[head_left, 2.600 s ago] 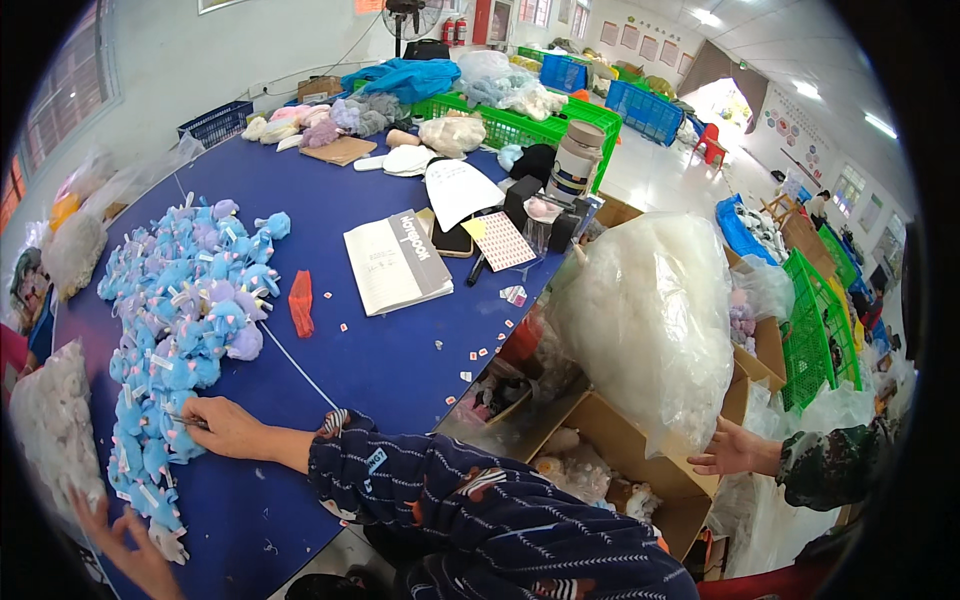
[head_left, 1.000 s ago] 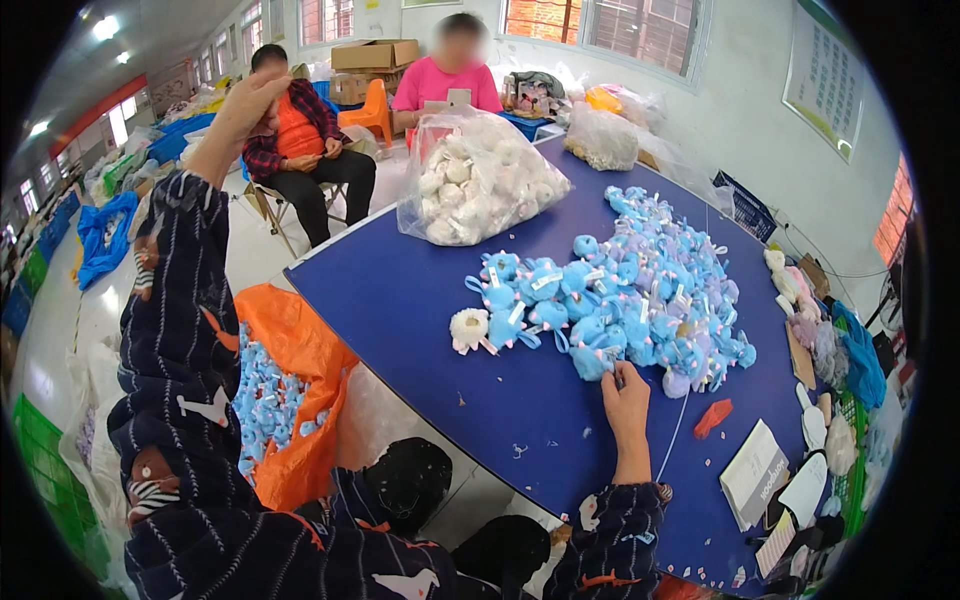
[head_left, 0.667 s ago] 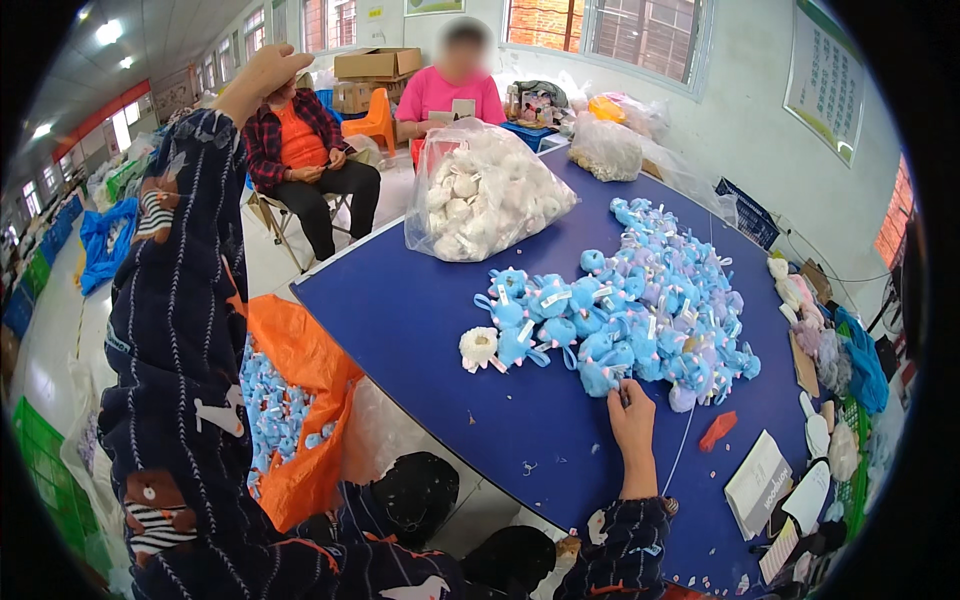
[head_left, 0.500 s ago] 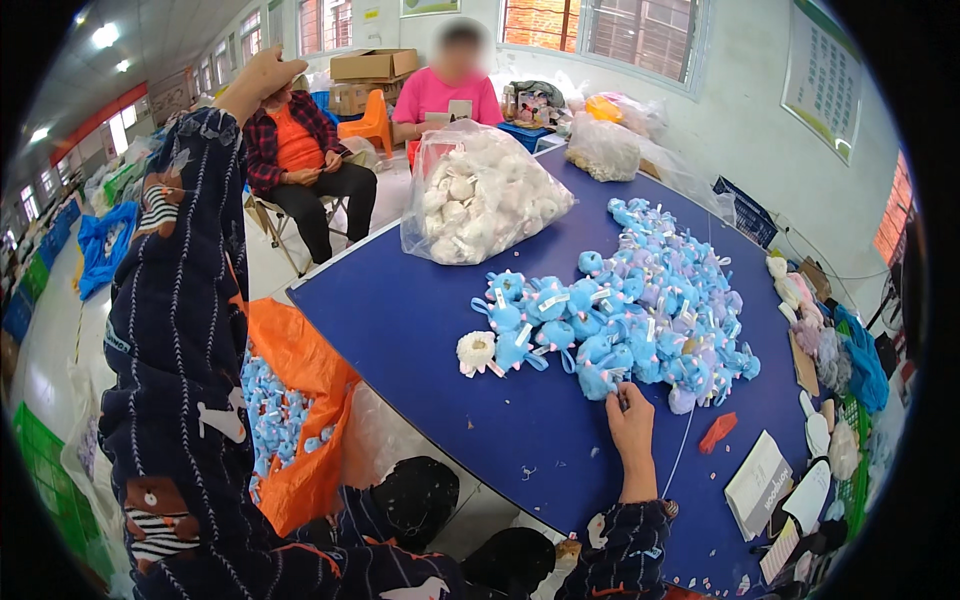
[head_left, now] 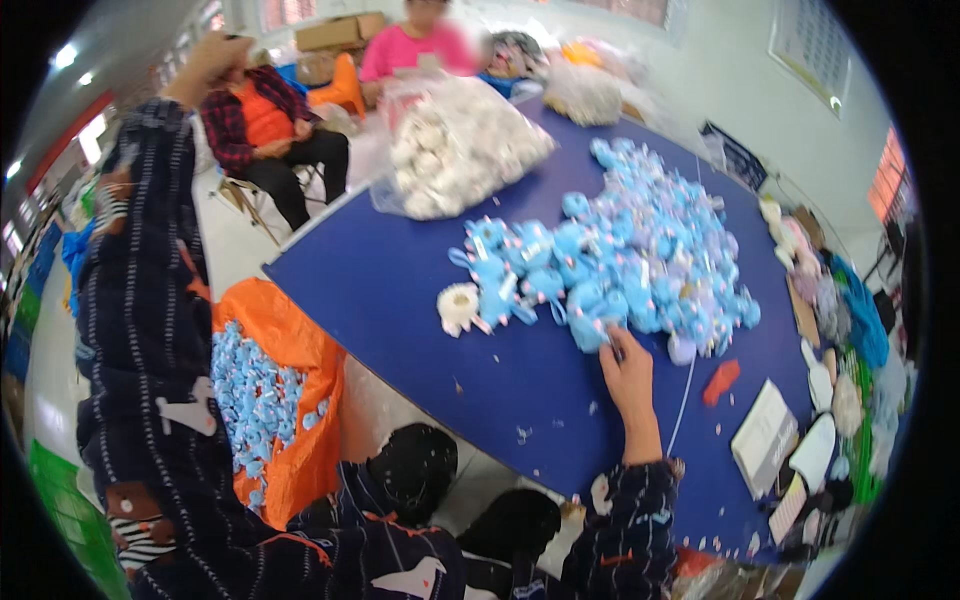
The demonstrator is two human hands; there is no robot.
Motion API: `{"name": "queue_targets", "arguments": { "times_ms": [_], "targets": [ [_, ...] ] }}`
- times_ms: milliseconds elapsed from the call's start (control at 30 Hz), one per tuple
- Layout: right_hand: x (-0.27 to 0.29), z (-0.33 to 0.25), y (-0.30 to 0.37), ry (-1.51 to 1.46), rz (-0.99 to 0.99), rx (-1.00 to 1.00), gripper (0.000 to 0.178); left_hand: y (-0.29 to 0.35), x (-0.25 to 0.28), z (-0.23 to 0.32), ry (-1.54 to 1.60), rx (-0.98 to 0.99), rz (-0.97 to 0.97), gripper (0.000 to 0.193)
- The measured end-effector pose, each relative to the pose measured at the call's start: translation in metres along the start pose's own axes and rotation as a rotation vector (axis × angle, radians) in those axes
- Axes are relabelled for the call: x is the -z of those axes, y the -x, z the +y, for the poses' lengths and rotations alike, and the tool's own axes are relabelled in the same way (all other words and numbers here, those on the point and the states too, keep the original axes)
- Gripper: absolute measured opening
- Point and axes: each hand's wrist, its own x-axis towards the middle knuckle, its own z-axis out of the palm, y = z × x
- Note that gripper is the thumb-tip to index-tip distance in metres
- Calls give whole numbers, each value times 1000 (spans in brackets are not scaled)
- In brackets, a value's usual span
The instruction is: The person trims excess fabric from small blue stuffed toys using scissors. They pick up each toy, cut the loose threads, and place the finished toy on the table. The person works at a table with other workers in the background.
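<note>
My left hand (head_left: 208, 66) is raised high at the upper left, arm stretched out. Its fingers look closed, but blur hides what they hold. On the blue table (head_left: 400, 320), my right hand (head_left: 630, 390) pinches the lower edge of a blue plush toy (head_left: 588, 332) at the near side of a heap. The heap holds many small blue and lilac plush toys (head_left: 640, 235), several with white tags. A cream plush piece (head_left: 459, 308) lies at its left end. Right of my right hand, a thin white line (head_left: 682, 412) runs along the tabletop.
A clear bag of cream plush pieces (head_left: 450, 150) stands at the far table edge. An orange sack (head_left: 318, 360) of blue pieces is below left. A red scrap (head_left: 721, 382) and white booklet (head_left: 764, 440) lie at right. Two people sit across; one wears a plaid shirt (head_left: 228, 130).
The whole view has shifted, moving the table and heap up and left in the picture. My left hand stays raised, and my right hand remains at the same blue plush toy.
</note>
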Motion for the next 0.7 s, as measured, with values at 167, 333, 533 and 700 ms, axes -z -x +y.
{"name": "queue_targets", "arguments": {
  "times_ms": [167,333,533,700],
  "targets": [
    [-5,-3,0,-15,-1,25,22,-6,32,-15,-116,16,-44,36],
    [-4,-4,1,10,18,-14,19,94,-54,46,-102,-113,-206,51],
    [3,-4,1,35,25,-21,19,234,-177,63,-23,-631,-742,28],
    [-7,-6,0,13,0,7,19,267,-253,13,-15,-439,-696,38]
  ]
}}
